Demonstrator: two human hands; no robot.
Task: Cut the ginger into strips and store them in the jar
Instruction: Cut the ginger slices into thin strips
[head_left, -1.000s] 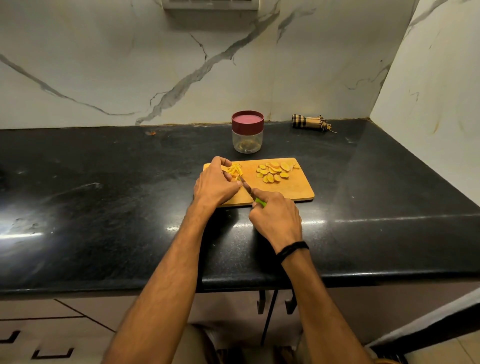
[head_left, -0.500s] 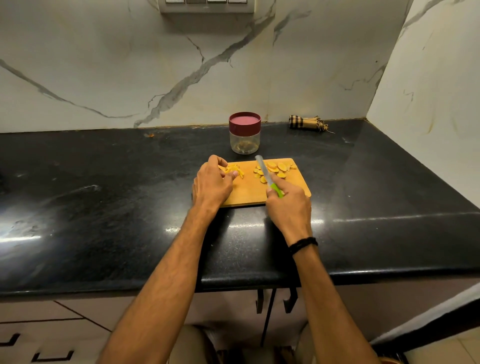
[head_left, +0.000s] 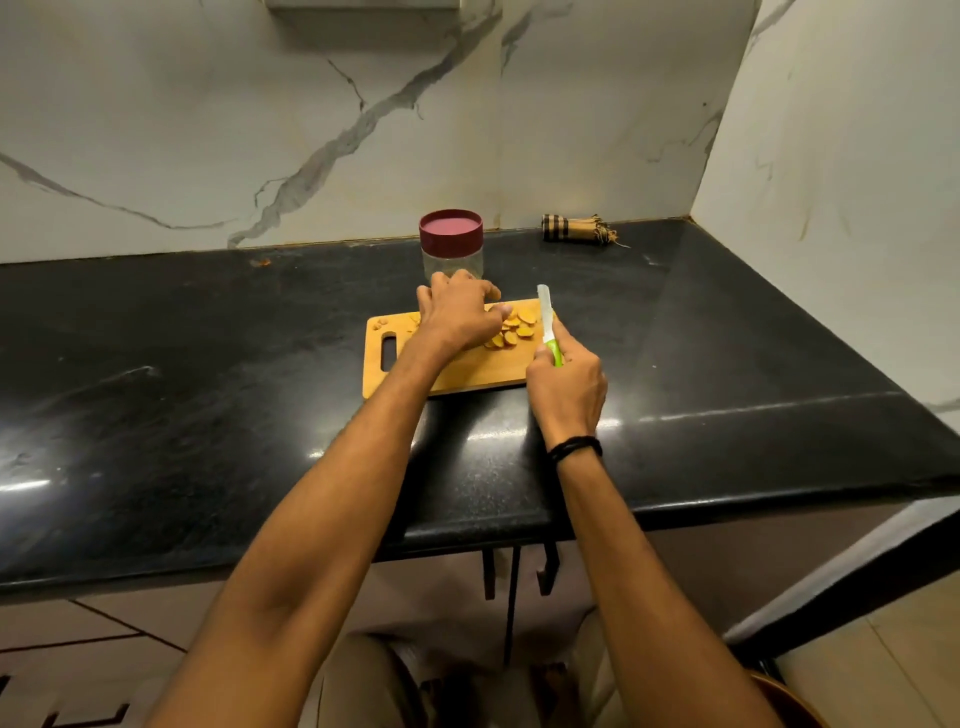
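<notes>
A wooden cutting board (head_left: 467, 371) lies on the black counter. Round ginger slices (head_left: 517, 328) sit on its far right part, and a few cut bits (head_left: 382, 323) lie at its far left corner. My left hand (head_left: 457, 314) reaches over the board, fingertips touching the slices; what they hold is hidden. My right hand (head_left: 566, 387) grips the green handle of a knife (head_left: 546, 321), whose pale blade points up and away at the board's right edge. A clear jar (head_left: 451, 244) with a dark red lid stands closed just behind the board.
The black counter (head_left: 208, 405) runs left and right, with marble walls behind and at the right. A rolled checked cloth (head_left: 574, 228) lies near the back right corner. Drawer fronts (head_left: 78, 649) show below the counter's front edge.
My left hand moved right from the cut strips onto the ginger slices. My right hand pulled the knife off to the right, blade now raised upright beside the board.
</notes>
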